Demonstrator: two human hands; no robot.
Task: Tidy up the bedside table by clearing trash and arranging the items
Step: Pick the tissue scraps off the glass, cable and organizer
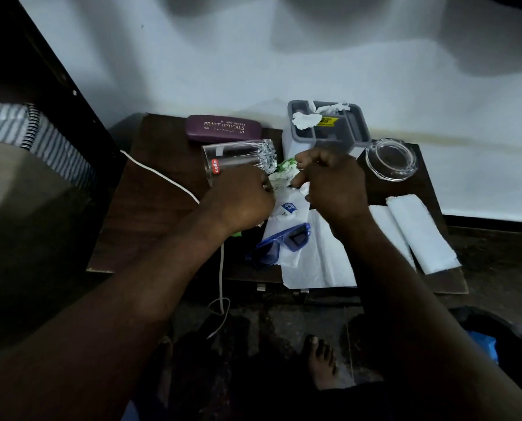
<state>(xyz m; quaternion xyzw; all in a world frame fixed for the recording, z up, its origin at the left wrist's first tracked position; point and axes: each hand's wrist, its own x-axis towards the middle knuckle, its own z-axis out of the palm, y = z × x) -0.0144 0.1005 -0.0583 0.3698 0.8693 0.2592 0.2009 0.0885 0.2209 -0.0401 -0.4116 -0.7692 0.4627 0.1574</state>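
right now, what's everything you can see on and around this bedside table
spectacle case: 1, purple, back left
tumbler: 1, clear, lying before case
organiser tray: 1, grey, back centre
tissues: 2, white, in tray
glass dish: 1, clear, back right
wrappers: few, green-white, centre
sunglasses: 1, blue, front centre
folded napkins: 2, white, front right
cable: 1, white, left, trailing off
left hand: 1, curled, over wrappers
right hand: 1, curled, over wrappers
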